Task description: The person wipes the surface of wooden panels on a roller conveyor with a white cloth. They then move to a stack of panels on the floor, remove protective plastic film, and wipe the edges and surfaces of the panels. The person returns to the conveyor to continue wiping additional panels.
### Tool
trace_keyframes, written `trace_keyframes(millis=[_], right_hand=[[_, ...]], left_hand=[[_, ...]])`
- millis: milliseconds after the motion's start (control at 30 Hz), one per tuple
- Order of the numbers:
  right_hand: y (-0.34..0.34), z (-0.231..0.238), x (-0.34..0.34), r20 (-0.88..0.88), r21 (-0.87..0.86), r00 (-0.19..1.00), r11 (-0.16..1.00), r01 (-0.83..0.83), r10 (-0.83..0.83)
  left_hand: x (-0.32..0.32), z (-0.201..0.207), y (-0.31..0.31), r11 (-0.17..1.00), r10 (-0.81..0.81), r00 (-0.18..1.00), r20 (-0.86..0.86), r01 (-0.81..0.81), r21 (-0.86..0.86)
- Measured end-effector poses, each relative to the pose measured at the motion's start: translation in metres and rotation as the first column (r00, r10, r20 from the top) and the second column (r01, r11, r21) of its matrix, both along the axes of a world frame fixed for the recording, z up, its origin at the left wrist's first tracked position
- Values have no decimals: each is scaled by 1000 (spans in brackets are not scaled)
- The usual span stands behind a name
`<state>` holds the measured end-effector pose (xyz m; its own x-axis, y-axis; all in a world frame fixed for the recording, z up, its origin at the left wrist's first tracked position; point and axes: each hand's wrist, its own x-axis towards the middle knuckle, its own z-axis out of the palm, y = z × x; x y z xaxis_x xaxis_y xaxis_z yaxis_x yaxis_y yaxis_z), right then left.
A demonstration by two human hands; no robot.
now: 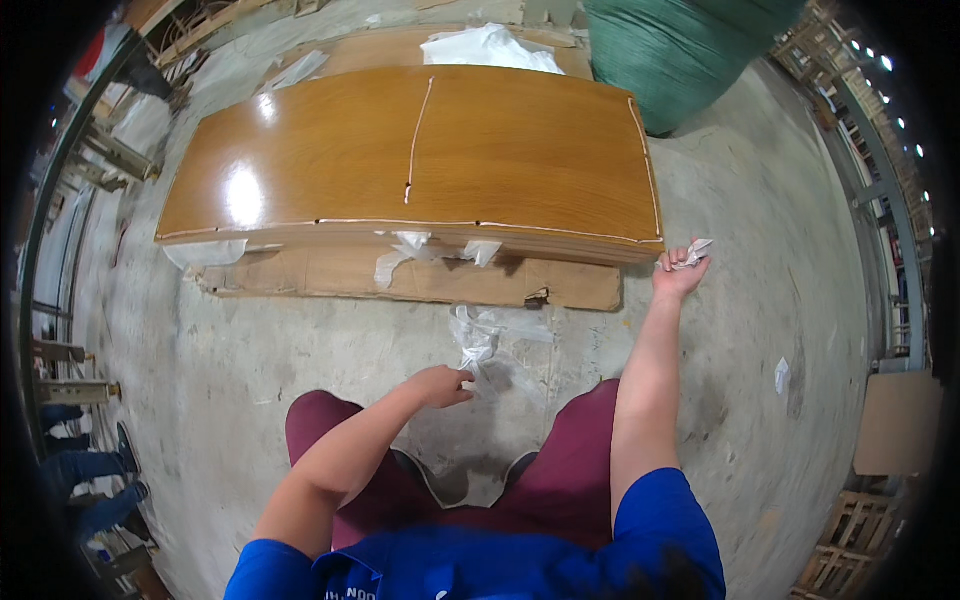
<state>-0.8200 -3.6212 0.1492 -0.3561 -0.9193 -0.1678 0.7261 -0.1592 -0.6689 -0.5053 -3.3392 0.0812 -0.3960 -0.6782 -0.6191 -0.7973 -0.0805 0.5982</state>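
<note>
A glossy brown wooden panel (pixel 520 150) lies flat on top of a stack of boards in front of me. White bead-like lines with small dark holes run along its near edge, its right edge and partway down its middle. Beside the panel's near right corner, my right hand (pixel 682 276) is closed around a crumpled white wipe (pixel 694 254); whether it is paper or cloth I cannot tell. My left hand (pixel 442 386) hovers over my knees, its fingers loosely apart and holding nothing visible. Just beyond its fingertips is crumpled clear plastic film (pixel 480 340) on the floor.
Flattened cardboard (pixel 420 282) lies under the boards, with torn white wrapping (pixel 405 250) poking out. A large green sack (pixel 680 55) stands behind at right. White sheeting (pixel 490 48) lies behind the panel, a white scrap (pixel 782 375) on the concrete. People's legs (pixel 95 475) show far left.
</note>
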Motion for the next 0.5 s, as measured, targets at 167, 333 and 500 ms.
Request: trace_keyframes(millis=[167, 333, 500], right_hand=[[-27, 5, -7, 78, -65, 997, 998, 20, -15], [-50, 4, 5, 206, -144, 963, 979, -144, 172], [-50, 4, 2, 140, -309, 912, 892, -329, 385]], left_hand=[[14, 12, 13, 1000, -19, 997, 77, 19, 4], [16, 14, 24, 1000, -20, 998, 52, 21, -18], [23, 32, 36, 996, -61, 994, 93, 66, -58]])
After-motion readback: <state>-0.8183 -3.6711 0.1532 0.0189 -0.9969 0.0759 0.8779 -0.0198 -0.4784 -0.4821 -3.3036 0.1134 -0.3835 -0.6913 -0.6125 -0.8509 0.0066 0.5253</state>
